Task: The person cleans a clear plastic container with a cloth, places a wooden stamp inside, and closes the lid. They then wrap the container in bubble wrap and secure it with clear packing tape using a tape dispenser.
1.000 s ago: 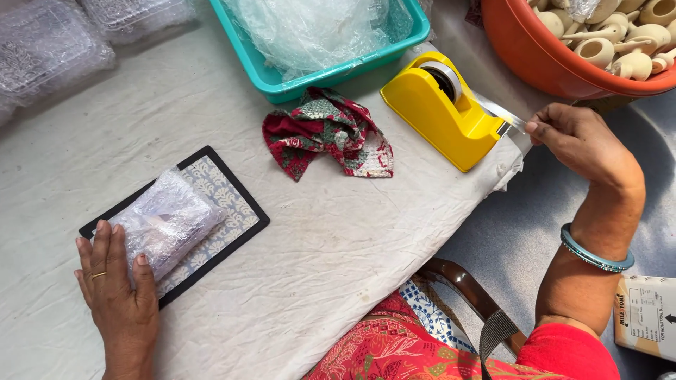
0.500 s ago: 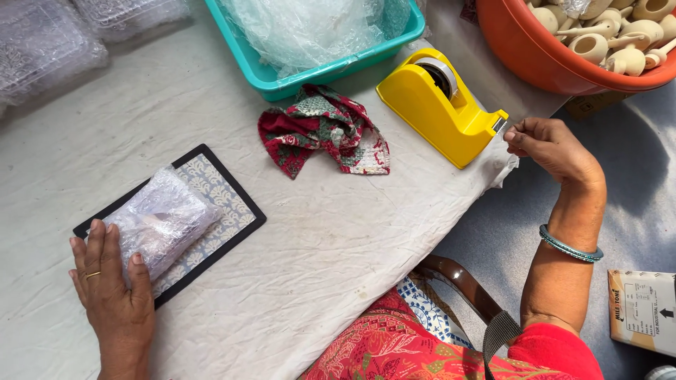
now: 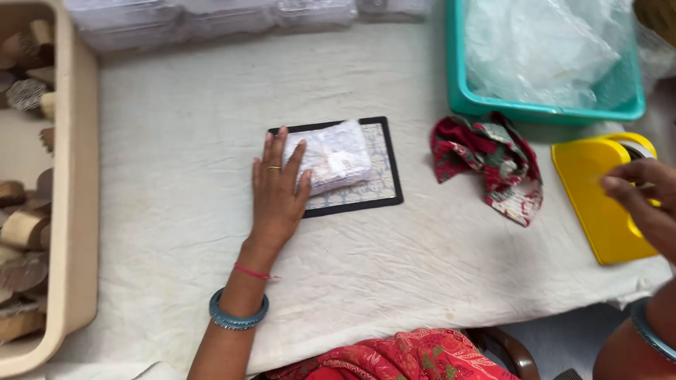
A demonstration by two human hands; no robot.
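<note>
My left hand [image 3: 278, 186] lies flat, fingers spread, on the left end of a bubble-wrapped packet [image 3: 334, 156] that rests on a black-edged patterned mat [image 3: 384, 184]. My right hand [image 3: 644, 193] hovers at the right edge over the yellow tape dispenser [image 3: 598, 197], fingers curled near its roll; whether it pinches tape is not clear. A crumpled red patterned cloth [image 3: 496, 165] lies between the mat and the dispenser.
A teal tub [image 3: 465, 98] of clear plastic wrap stands at the back right. A beige bin [image 3: 77, 211] with wooden blocks runs along the left edge. Wrapped packets [image 3: 211, 17] line the back. A white cloth [image 3: 176, 141] covers the table.
The view has swung left, so the mat now sits mid-frame and the beige bin appears. My left hand stays on the packet. My right hand has moved from the dispenser's far end to above it.
</note>
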